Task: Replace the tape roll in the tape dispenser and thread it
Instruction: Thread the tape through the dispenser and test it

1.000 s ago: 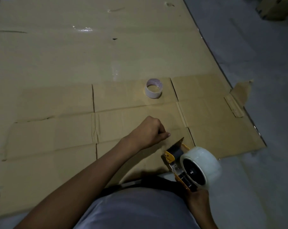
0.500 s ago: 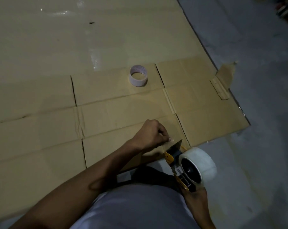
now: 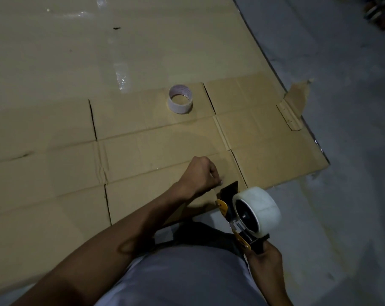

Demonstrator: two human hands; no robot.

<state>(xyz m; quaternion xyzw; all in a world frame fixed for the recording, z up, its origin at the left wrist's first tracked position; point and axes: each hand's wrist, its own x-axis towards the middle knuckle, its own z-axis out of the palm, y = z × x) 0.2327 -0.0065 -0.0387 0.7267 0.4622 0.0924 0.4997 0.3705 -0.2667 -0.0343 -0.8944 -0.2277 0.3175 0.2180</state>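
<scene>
A black and yellow tape dispenser (image 3: 229, 200) is held up at the lower right, with a full clear tape roll (image 3: 261, 209) seated on its hub. My right hand (image 3: 264, 260) grips the dispenser's handle from below. My left hand (image 3: 201, 175) is just left of the dispenser's front plate, fingers pinched together as if on the clear tape end, which is too faint to make out. An empty white tape core (image 3: 180, 99) stands on the cardboard farther away.
Flattened cardboard sheets (image 3: 143, 151) cover the floor ahead, with slits and creases. A torn flap (image 3: 296, 102) lifts at the right edge. Bare grey concrete floor (image 3: 341, 173) lies to the right. Dark objects sit at the far top right corner.
The view has shifted a little, so the cardboard and core sit lower and to the right. My left hand stays pinched by the dispenser's front, slightly further from the plate.
</scene>
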